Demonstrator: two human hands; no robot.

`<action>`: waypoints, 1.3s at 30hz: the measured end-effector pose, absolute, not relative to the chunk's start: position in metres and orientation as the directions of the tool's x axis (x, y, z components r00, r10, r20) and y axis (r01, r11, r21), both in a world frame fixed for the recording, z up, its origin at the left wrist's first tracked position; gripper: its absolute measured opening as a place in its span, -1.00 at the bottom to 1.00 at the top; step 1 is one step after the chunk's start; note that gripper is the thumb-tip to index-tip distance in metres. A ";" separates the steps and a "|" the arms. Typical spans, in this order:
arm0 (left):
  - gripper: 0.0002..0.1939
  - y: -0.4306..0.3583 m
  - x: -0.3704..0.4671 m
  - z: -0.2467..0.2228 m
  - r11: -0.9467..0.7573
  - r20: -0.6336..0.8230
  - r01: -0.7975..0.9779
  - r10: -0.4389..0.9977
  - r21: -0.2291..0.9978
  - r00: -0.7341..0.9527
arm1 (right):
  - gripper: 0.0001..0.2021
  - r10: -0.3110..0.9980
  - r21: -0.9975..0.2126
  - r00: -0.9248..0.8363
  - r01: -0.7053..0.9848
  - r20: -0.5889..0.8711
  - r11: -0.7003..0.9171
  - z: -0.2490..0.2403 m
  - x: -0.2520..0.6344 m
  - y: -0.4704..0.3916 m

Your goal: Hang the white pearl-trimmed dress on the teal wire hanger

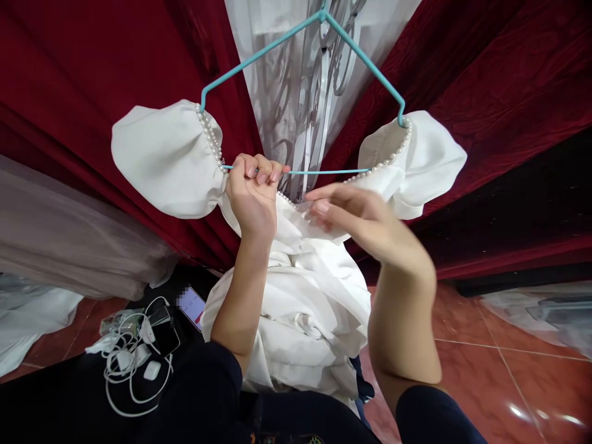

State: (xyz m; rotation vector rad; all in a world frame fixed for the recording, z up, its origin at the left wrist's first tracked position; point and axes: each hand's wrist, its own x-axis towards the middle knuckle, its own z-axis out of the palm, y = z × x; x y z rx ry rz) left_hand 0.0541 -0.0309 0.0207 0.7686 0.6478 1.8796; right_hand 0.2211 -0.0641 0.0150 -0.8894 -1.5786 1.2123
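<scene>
A white dress [305,308] with puffed sleeves and pearl-edged openings hangs on a light blue hanger [272,46], its skirt bunched below. My left hand [256,191] has its fingers curled round the hanger's bottom bar beside the left sleeve [161,160]. Over the dress's neckline, right of centre, is my right hand [351,216], partly blurred by motion. Its thumb and fingers are bent towards each other near the pearl trim; whether anything lies between them is too blurred to make out. The right sleeve [430,157] puffs out beyond it.
Dark red curtains [115,74] flank a white metal scrollwork piece [319,111] behind the hanger. At lower left, tangled white cables [132,370], a lit phone [192,305] and small items lie on a black surface [55,407]. Red tiles [518,382] cover the floor.
</scene>
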 end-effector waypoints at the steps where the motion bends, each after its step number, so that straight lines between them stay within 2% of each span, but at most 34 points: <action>1: -0.54 -0.033 0.055 0.021 -0.390 0.233 -0.585 0.916 0.711 -0.327 | -0.57 0.940 -0.986 -0.300 -0.079 0.162 0.144 0.003 0.213 -0.061; 2: -0.55 -0.035 0.057 0.021 -0.390 0.238 -0.592 0.917 0.705 -0.320 | -0.53 0.966 -0.970 -0.200 -0.213 0.164 0.121 -0.008 0.206 -0.057; 5: -0.57 -0.039 0.061 0.020 -0.391 0.247 -0.607 0.918 0.692 -0.309 | -0.58 0.961 -0.788 0.125 -0.552 0.245 0.273 -0.028 0.187 -0.043; 8: -0.56 -0.038 0.062 0.016 -0.369 0.222 -0.598 0.926 0.711 -0.307 | -0.71 0.947 -0.658 0.185 -0.684 0.261 0.315 -0.035 0.178 -0.038; 10: -0.58 -0.037 0.059 0.010 -0.349 0.215 -0.582 0.933 0.734 -0.288 | -0.75 0.951 -0.658 0.158 -0.691 0.266 0.299 -0.036 0.177 -0.039; 12: -0.68 -0.039 0.053 0.001 -0.340 0.245 -0.552 0.939 0.761 -0.241 | -0.75 0.956 -0.687 0.133 -0.670 0.263 0.282 -0.036 0.179 -0.039; 14: -0.76 -0.045 0.048 -0.008 -0.358 0.295 -0.460 0.933 0.812 -0.204 | -0.73 0.957 -0.712 0.130 -0.644 0.260 0.281 -0.037 0.182 -0.038; 16: -0.80 -0.053 0.044 -0.014 -0.449 0.372 -0.292 0.884 0.844 -0.285 | -0.71 0.951 -0.730 0.147 -0.613 0.272 0.303 -0.036 0.185 -0.034; 19: -0.95 -0.059 0.039 -0.012 -0.625 0.559 0.067 0.638 0.778 -0.530 | -0.72 0.943 -0.744 0.170 -0.580 0.287 0.331 -0.036 0.188 -0.031; 22: -0.67 -0.051 0.032 0.002 -0.636 0.707 0.359 0.451 0.683 -0.545 | -0.76 0.942 -0.748 0.163 -0.575 0.293 0.332 -0.036 0.190 -0.030; 24: -0.52 -0.038 0.025 0.011 -0.610 0.762 0.466 0.436 0.641 -0.479 | -0.80 0.940 -0.742 0.152 -0.580 0.306 0.336 -0.036 0.191 -0.030; 26: -0.47 -0.023 0.017 0.019 -0.608 0.799 0.519 0.433 0.601 -0.418 | -0.81 0.933 -0.740 0.152 -0.572 0.326 0.352 -0.037 0.192 -0.028; 29: -0.51 -0.005 -0.001 0.027 -0.621 0.806 0.514 0.446 0.592 -0.388 | -0.79 0.918 -0.747 0.159 -0.540 0.362 0.388 -0.039 0.195 -0.024; 33: -0.49 0.001 -0.030 0.040 -0.661 0.756 0.375 0.513 0.650 -0.406 | -0.86 0.905 -0.726 0.136 -0.554 0.404 0.408 -0.038 0.198 -0.021; 36: -0.45 0.003 -0.047 0.043 -0.698 0.760 0.333 0.486 0.634 -0.430 | -0.87 0.912 -0.679 0.143 -0.626 0.384 0.384 -0.032 0.199 -0.021; 39: -0.47 0.010 -0.054 0.034 -0.729 0.710 0.232 0.458 0.645 -0.535 | -0.85 0.918 -0.588 0.164 -0.724 0.360 0.360 -0.026 0.199 -0.023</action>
